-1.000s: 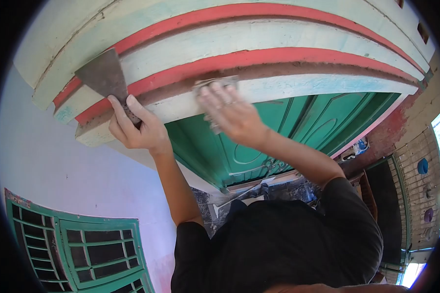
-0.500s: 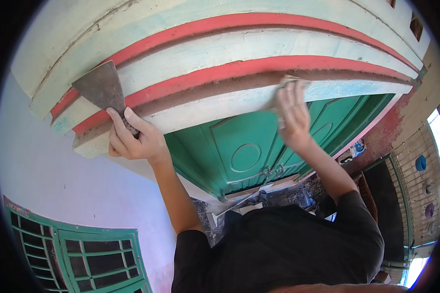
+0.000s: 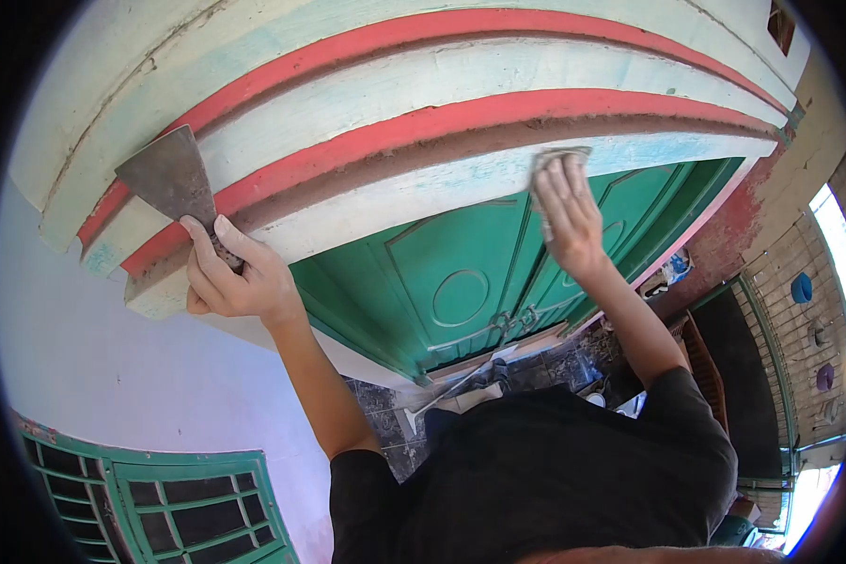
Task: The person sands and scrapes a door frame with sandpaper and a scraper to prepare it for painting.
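My left hand grips a putty knife by its handle. Its wide, dull metal blade points up and lies across the red and white bands of the moulding. Fingers extended together, my right hand presses a folded, sandpaper-like sheet to the white front face of the lintel. Most of that sheet is hidden under the fingers. Bluish worn patches show in the white paint around it. A dusty brown ledge runs just above, below a red band.
Below the lintel is a green double door with metal handles. A green barred window sits in the pale wall at lower left. A long-handled tool is near the dark tiled floor. Wire fencing stands at right.
My right hand has shifted slightly right and down along the lintel, with the sheet now on the white face. The left hand keeps the putty knife; the view has shifted a little.
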{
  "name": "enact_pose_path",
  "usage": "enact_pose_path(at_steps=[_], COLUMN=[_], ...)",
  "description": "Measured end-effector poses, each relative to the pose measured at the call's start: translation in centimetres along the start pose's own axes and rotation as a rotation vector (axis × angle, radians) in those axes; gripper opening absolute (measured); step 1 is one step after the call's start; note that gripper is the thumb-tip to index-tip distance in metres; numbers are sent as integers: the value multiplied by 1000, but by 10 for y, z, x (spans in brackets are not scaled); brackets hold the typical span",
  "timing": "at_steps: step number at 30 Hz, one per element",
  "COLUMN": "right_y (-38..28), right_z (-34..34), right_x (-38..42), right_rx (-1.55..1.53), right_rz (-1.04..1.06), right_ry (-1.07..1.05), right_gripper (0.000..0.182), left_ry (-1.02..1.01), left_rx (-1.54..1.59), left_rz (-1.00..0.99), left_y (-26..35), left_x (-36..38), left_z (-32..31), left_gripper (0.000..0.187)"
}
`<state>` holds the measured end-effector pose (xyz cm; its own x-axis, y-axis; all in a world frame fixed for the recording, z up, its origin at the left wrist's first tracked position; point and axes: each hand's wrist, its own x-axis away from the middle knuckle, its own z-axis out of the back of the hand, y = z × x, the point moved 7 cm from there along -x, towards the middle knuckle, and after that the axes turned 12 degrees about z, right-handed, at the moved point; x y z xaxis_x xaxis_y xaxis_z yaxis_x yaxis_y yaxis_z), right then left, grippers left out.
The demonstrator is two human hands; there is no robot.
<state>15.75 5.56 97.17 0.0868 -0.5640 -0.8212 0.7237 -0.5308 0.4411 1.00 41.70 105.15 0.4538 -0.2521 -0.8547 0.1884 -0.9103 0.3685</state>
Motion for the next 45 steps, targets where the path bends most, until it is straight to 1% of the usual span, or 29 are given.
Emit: enact_pose_path(at_steps=[2, 3, 5, 7, 9, 10, 12, 15, 17, 19, 20, 22, 24, 26, 27, 28, 29, 31, 32, 34, 36, 38, 39, 41, 42, 44, 45], right_y=[6, -1, -25, -68, -105, -106, -110, -72, -37, -12, -14, -21, -42, -84, -106, -116, -110, -108, -95, -56, -17, 17, 18, 14, 3, -29, -54], right_z=[1, -5, -21, -41, -58, -53, -51, -35, -24, -9, -14, -15, -28, -54, -58, -56, -50, -48, -51, -25, -5, 9, 7, 8, 3, -26, -37], right_x=[13, 12, -10, -43, -72, -78, -86, -47, -6, 14, 15, 9, -10, -39, -62, -80, -82, -82, -68, -35, 3, 33, 29, 26, 15, -14, -34], right_rx=[57, 57, 9, -161, -302, -295, -305, -277, -158, -1, -1, 39, -29, -194, -306, -411, -394, -316, -341, -282, -115, 46, 55, 77, 27, -202, -236], right_rz=[-23, -28, -65, 11, 21, 14, 85, 112, 62, -14, -13, -61, -89, 47, 33, 26, 24, 122, 93, 55, -13, -167, -164, -277, -312, -185, -119], right_ry=[-46, -49, 101, 180, 46, 44, -59, -87, -108, -80, -77, 24, 124, 83, 46, 16, 20, -67, -104, -39, -50, 18, 29, 143, 173, 146, 157], right_gripper=[72, 72, 69, 68, 71, 71, 81, 80, 75, 73, 73, 76, 76, 73, 74, 74, 74, 85, 86, 82, 79, 73, 73, 67, 66, 65, 65], left_ry=[-4, -10, -18, -24, -49, -32, -22, -56, -35, -15, -10, -12, -39, -60, -90, -73, -68, -39, -56, -66, -70, -59, -53, -59, -57, -43, -57], left_rx=[27, 29, 40, 21, 19, 31, 44, -1, 22, 45, 50, 54, 34, -4, -34, -47, -31, -36, -81, -81, -94, -79, -79, -88, -83, -73, -76], left_rz=[-14, -16, -1, -16, -37, -28, -3, 5, -18, -55, -54, -55, -22, -5, 7, -41, -39, -90, -67, -56, -44, -49, -54, -32, -38, -41, -13], left_y=[1, 0, -3, -2, 1, 0, 0, -2, 0, 1, 1, 2, 1, -1, -2, -3, -4, -5, -9, -9, -10, -9, -8, -6, -6, -7, -10], left_x=[1, 2, 2, 0, 2, 1, -1, -1, -2, -4, -4, -3, -2, -1, -1, -1, -2, -1, 0, 1, 1, 2, 1, 1, 1, 2, 3], left_z=[0, 0, -1, -1, -1, -1, -1, -1, -1, -1, -1, 1, -1, -1, -1, -1, -4, -3, -4, -2, -3, -3, -4, -3, -3, -4, -3], left_gripper=[30, 30, 31, 32, 33, 32, 32, 31, 30, 29, 29, 28, 29, 30, 31, 30, 30, 30, 30, 29, 30, 31, 32, 32, 32, 32, 32])
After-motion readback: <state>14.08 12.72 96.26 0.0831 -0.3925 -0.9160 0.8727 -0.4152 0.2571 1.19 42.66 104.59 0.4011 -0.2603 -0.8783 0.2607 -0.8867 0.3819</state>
